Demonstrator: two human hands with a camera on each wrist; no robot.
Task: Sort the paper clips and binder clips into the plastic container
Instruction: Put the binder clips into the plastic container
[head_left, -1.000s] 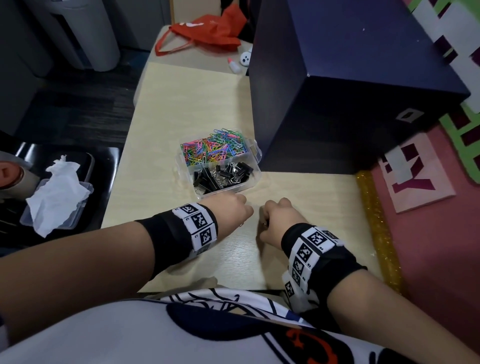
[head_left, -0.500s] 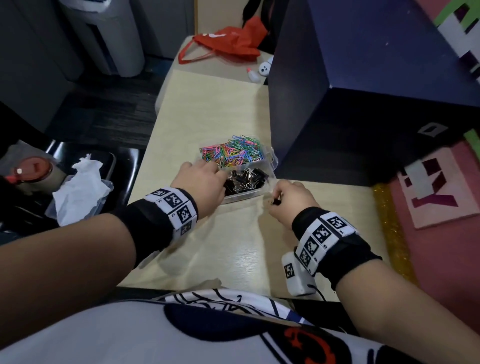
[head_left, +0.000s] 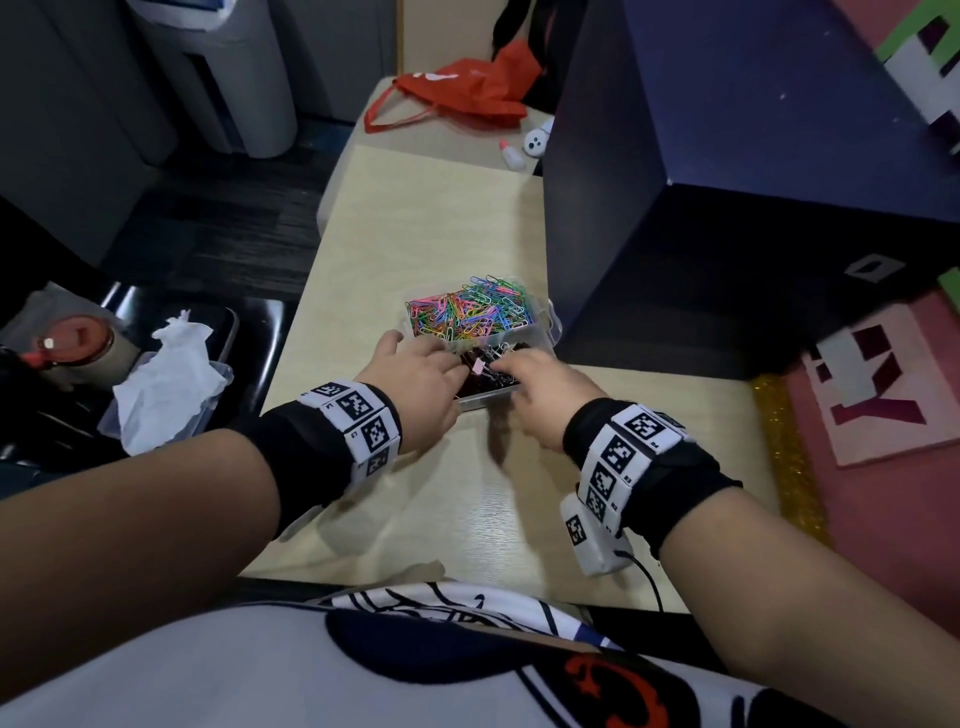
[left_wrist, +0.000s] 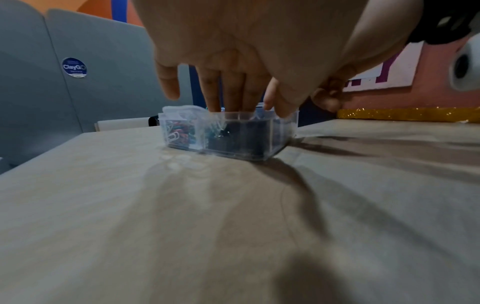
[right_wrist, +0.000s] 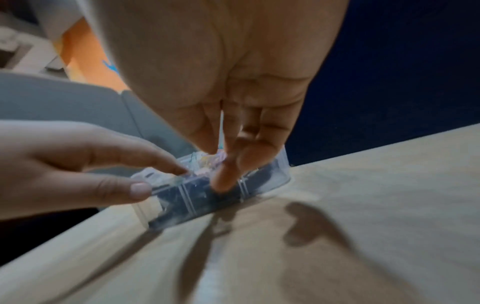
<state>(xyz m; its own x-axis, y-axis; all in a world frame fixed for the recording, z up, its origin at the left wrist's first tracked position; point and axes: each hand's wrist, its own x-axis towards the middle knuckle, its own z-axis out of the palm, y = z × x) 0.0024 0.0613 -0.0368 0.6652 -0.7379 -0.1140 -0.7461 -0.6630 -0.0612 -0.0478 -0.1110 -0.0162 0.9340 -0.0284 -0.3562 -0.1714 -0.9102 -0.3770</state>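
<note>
A clear plastic container (head_left: 551, 325) stands mid-table, with coloured paper clips (head_left: 467, 312) in its far compartment and black binder clips (head_left: 500, 349) in the near one. Both hands reach over the near compartment. My left hand (head_left: 441, 366) dips straight fingers (left_wrist: 233, 96) past the rim of the container (left_wrist: 259, 142). From the right, my right hand (head_left: 511, 370) points its fingers (right_wrist: 226, 174) down into the same compartment of the container (right_wrist: 272, 181). Nothing shows pinched in either hand. A small pink binder clip (head_left: 475, 368) lies between the two sets of fingertips. The hands hide most binder clips.
A large dark blue box (head_left: 727, 208) stands just right of the container. A red bag (head_left: 457, 93) and small white items lie at the far end of the table. A tub with tissue (head_left: 166, 374) sits on a black chair to the left. A gold glitter strip (head_left: 784, 457) borders the right edge.
Both hands moved forward from the bare table to over the container's near compartment. The right hand carried a small black clip half a second ago; that clip no longer shows in its fingers.
</note>
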